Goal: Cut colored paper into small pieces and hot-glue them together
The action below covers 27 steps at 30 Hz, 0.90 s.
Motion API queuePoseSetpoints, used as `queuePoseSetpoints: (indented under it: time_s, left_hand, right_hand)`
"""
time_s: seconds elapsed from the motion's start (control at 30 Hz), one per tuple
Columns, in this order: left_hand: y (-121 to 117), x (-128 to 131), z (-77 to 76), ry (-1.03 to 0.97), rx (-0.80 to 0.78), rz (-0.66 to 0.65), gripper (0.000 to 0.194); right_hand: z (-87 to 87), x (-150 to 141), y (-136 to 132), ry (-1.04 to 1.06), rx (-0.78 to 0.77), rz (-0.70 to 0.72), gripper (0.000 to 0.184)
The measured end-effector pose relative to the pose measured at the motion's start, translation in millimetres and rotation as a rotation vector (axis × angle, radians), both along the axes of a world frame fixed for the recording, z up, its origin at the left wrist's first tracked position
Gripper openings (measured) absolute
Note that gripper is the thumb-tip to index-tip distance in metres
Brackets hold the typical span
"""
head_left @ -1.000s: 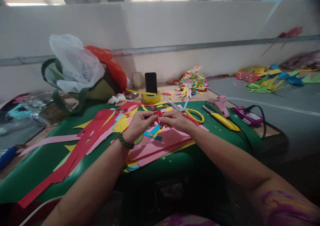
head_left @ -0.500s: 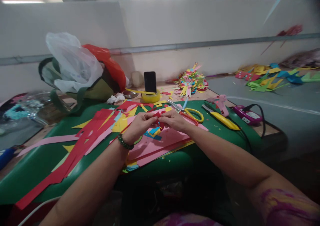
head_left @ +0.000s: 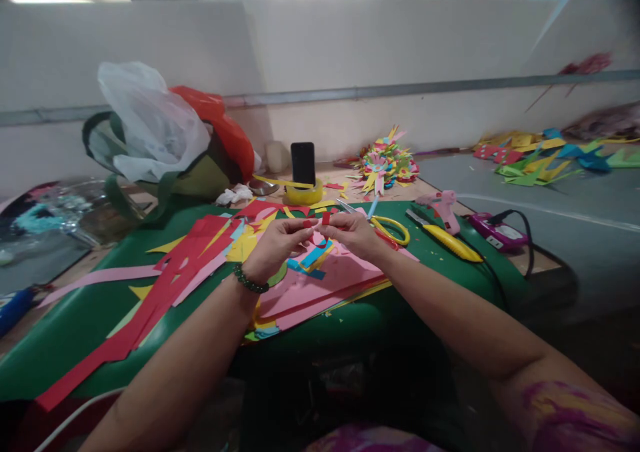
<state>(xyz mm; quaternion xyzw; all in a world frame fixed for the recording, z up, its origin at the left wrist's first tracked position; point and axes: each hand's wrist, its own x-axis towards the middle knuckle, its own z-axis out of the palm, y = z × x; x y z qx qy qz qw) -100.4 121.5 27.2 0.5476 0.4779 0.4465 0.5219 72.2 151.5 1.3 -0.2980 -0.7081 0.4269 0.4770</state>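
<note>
Above the pink paper sheets, my left hand and my right hand face each other, fingers pinched. Between them is a small red paper strip; its one end sticks up from my right fingertips and a curved part hangs below. My left fingertips pinch red paper too, though whether it is the same strip I cannot tell. Under the hands lie blue paper strips and a bit of yellow. Just beyond my right hand rest yellow-handled scissors, partly hidden by it.
Long red paper strips cover the left of the green mat. On the right are a yellow utility knife, a pink glue gun and a purple power strip. Behind stand a phone, a tape roll and a paper-flower bunch.
My hands have drawn slightly apart, showing more of the red strip between them and the blue strips below. The whole view has shifted a little.
</note>
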Motion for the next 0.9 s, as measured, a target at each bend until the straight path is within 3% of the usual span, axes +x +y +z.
queuePoseSetpoints:
  time_s: [0.17,0.5,0.9]
  left_hand:
    - [2.1,-0.8,-1.9,-0.009,0.028,0.069,0.031]
    - [0.7,4.5,0.1,0.024,-0.029,0.057,0.026]
    - [0.7,3.7,-3.9,0.122,0.095,-0.041,0.017]
  right_hand:
    - [-3.1,0.0,2.5,0.094,-0.108,0.071,0.037]
    - [-5.4,-2.6,-0.9,-0.108,0.086,-0.06,0.03]
    - [-6.7,-2.4,-1.7,-0.15,0.101,-0.074,0.026]
